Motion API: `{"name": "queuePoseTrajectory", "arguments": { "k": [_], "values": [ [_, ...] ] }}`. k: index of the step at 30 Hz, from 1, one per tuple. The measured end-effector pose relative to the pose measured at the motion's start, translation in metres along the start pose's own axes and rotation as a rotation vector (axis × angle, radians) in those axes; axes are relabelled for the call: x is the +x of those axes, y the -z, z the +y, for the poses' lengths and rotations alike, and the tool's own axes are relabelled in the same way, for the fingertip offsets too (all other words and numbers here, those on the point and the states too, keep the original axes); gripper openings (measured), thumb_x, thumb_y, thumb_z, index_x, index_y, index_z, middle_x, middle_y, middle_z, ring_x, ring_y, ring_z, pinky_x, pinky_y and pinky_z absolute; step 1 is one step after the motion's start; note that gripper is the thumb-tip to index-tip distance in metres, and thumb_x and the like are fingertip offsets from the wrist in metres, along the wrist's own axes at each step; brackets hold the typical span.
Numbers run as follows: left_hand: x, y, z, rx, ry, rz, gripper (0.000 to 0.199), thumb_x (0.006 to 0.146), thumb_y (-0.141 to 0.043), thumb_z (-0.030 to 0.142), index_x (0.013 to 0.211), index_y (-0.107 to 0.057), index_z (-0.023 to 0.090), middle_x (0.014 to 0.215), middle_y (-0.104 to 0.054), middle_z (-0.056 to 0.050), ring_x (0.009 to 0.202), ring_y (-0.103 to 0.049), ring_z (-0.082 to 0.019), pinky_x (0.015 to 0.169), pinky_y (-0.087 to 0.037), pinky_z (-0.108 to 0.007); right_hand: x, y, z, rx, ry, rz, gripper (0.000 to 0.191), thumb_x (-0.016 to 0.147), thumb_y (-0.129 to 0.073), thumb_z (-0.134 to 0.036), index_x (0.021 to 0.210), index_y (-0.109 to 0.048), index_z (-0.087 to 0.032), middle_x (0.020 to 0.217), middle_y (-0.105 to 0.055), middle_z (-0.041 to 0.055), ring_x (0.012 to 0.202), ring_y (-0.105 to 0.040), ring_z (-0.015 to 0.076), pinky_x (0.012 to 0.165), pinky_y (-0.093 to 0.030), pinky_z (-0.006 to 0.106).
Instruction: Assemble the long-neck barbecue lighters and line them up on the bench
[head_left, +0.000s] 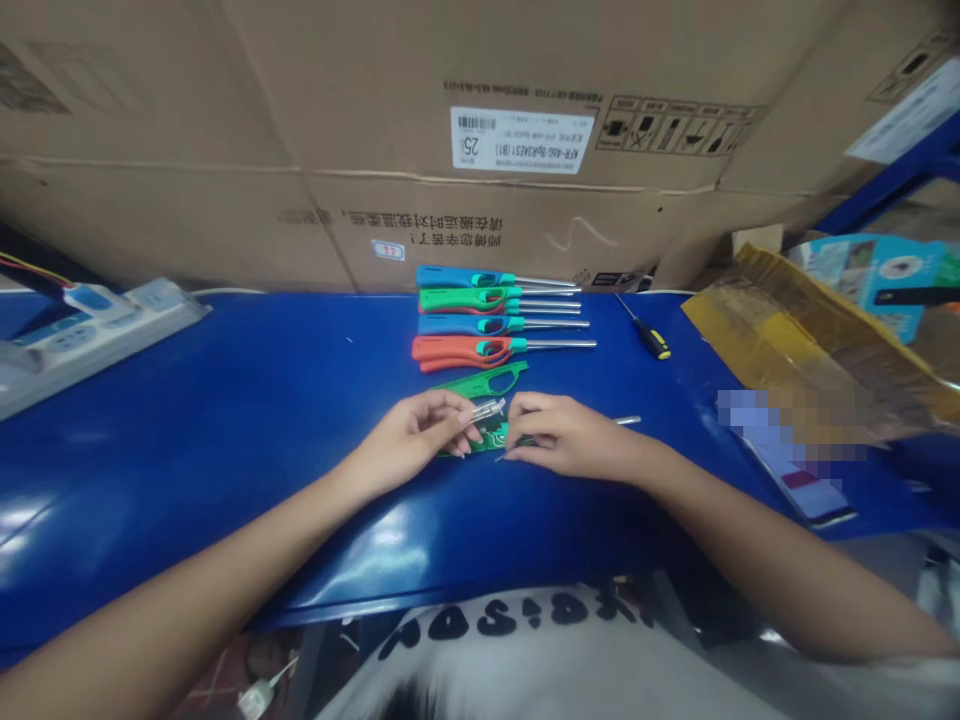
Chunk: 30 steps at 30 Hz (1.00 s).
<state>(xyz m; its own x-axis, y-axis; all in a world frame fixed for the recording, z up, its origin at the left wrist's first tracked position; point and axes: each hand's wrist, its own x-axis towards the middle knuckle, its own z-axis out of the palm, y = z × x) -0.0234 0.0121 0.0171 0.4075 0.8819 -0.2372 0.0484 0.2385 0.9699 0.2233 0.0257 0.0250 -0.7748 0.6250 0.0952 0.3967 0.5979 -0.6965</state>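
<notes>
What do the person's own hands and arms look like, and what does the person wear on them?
The left hand and right hand are bare, without gloves, and no ring or watch shows. The forearms are uncovered. A pale sleeve shows at the lower right, and the white top has black lettering.

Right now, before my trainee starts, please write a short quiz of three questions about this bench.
1. How many assembled utility lighters lie in the row above the hands?
2. True or false: the yellow-and-black screwdriver lies to the right of that row.
3. What is the open green part under the left hand and right hand?

Key: 1. four; 2. true; 3. a lighter shell half.
</notes>
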Motion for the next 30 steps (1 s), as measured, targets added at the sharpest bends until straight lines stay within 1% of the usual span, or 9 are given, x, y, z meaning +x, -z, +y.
{"name": "queuePoseTrajectory", "arguments": {
  "k": [3, 5, 8, 10, 12, 14, 19, 26, 30],
  "values": [
    [0.0004, 0.0016, 0.0011, 0.001, 0.01, -0.028, 0.044, 0.082, -0.076, 0.05, 0.1, -0.068, 0.011, 0.08, -0.073, -0.004, 0.066, -0.065, -0.011, 0.068, -0.054, -0.025, 0.001, 0.0007, 0.0038, 0.119, -0.071, 0.008, 0.009, 0.089, -0.071, -0.026, 0.088, -0.071, -0.018, 0.093, -0.059, 0.0013, 0.064, -0.048, 0.0067, 0.062, -0.042, 0.022],
    [0.0005, 0.0022, 0.0024, 0.001, 0.014, -0.036, 0.042, 0.083, -0.076, 0.049, 0.102, -0.071, 0.012, 0.08, -0.074, -0.004, 0.067, -0.065, -0.011, 0.068, -0.054, -0.025, 0.0012, -0.0001, 0.0053, 0.219, -0.146, 0.043, 0.011, 0.088, -0.072, -0.028, 0.087, -0.069, -0.017, 0.088, -0.06, 0.0003, 0.063, -0.049, 0.0066, 0.058, -0.04, 0.021],
    [0.0009, 0.0027, 0.004, -0.008, 0.028, -0.033, 0.041, 0.083, -0.077, 0.048, 0.102, -0.073, 0.012, 0.08, -0.074, -0.004, 0.067, -0.066, -0.011, 0.068, -0.054, -0.024, 0.0011, -0.0026, 0.0067, 0.348, -0.267, 0.085, 0.015, 0.088, -0.07, -0.031, 0.087, -0.066, -0.017, 0.07, -0.057, -0.0034, 0.057, -0.048, 0.0068, 0.052, -0.037, 0.02],
    [0.0012, 0.0028, 0.0049, -0.021, 0.041, -0.031, 0.04, 0.082, -0.077, 0.048, 0.1, -0.073, 0.012, 0.08, -0.075, -0.004, 0.067, -0.066, -0.011, 0.068, -0.055, -0.024, 0.0011, -0.0039, 0.0067, 0.391, -0.299, 0.093, 0.015, 0.088, -0.067, -0.032, 0.09, -0.066, -0.017, 0.062, -0.053, -0.006, 0.052, -0.043, 0.006, 0.049, -0.034, 0.019],
    [0.0013, 0.0028, 0.0058, -0.034, 0.05, -0.031, 0.04, 0.082, -0.077, 0.048, 0.097, -0.073, 0.011, 0.079, -0.074, -0.004, 0.067, -0.067, -0.011, 0.068, -0.055, -0.023, 0.0012, -0.0043, 0.0064, 0.402, -0.297, 0.098, 0.015, 0.09, -0.065, -0.031, 0.094, -0.067, -0.017, 0.06, -0.052, -0.0066, 0.05, -0.042, 0.0058, 0.048, -0.034, 0.019],
    [0.0013, 0.0027, 0.0069, -0.044, 0.058, -0.03, 0.039, 0.082, -0.077, 0.048, 0.096, -0.073, 0.011, 0.078, -0.074, -0.004, 0.065, -0.066, -0.011, 0.066, -0.054, -0.023, 0.0013, -0.0043, 0.0065, 0.4, -0.282, 0.111, 0.017, 0.09, -0.064, -0.031, 0.096, -0.069, -0.016, 0.062, -0.055, -0.0051, 0.051, -0.045, 0.0064, 0.049, -0.036, 0.019],
    [0.0009, 0.0019, 0.008, -0.005, 0.056, -0.032, 0.04, 0.082, -0.077, 0.048, 0.095, -0.073, 0.011, 0.075, -0.073, -0.004, 0.061, -0.065, -0.012, 0.063, -0.054, -0.024, 0.0012, -0.0051, 0.0083, 0.377, -0.233, 0.154, 0.019, 0.091, -0.063, -0.032, 0.094, -0.071, -0.015, 0.075, -0.064, 0.0005, 0.056, -0.052, 0.0072, 0.05, -0.039, 0.02],
    [0.0005, 0.0017, 0.0054, 0.08, 0.029, -0.027, 0.037, 0.085, -0.072, 0.045, 0.096, -0.073, 0.01, 0.067, -0.069, -0.002, 0.055, -0.059, -0.01, 0.056, -0.05, -0.022, 0.0002, -0.0055, 0.0068, 0.393, -0.242, 0.152, 0.02, 0.09, -0.064, -0.034, 0.092, -0.07, -0.016, 0.074, -0.062, 0.0004, 0.057, -0.05, 0.0071, 0.049, -0.038, 0.019],
    [0.0004, 0.0015, 0.006, 0.139, 0.02, -0.043, 0.032, 0.088, -0.068, 0.04, 0.097, -0.073, 0.01, 0.068, -0.068, -0.002, 0.055, -0.058, -0.009, 0.056, -0.049, -0.022, 0.0002, -0.0055, 0.0062, 0.425, -0.259, 0.147, 0.02, 0.091, -0.062, -0.033, 0.096, -0.07, -0.016, 0.07, -0.059, -0.0016, 0.055, -0.047, 0.007, 0.049, -0.036, 0.019]
  ]
}}
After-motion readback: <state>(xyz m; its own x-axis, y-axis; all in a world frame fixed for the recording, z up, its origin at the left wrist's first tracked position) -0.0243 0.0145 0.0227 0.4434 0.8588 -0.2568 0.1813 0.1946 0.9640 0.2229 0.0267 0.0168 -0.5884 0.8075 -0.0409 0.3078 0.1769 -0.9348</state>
